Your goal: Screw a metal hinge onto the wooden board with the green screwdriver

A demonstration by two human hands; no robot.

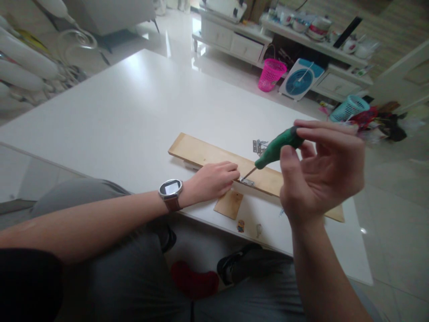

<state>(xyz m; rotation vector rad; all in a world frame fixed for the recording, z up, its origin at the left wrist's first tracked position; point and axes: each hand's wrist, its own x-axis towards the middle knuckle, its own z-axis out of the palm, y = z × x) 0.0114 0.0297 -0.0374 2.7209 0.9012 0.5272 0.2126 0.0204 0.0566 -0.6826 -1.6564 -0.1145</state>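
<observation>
The right hand (pixel 323 174) pinches a green-handled screwdriver (pixel 279 146), its tip at a metal hinge (pixel 248 182) on the wooden plank (pixel 201 150); the left hand (pixel 214 180) curls beside it, its grip hidden. Screw-driving seems underway; turning calls for steady alignment. Beyond lie loose hinges (pixel 257 146).

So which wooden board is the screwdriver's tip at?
The long board, at the metal fitting on its near edge; the small board lies nearer the camera.
</observation>
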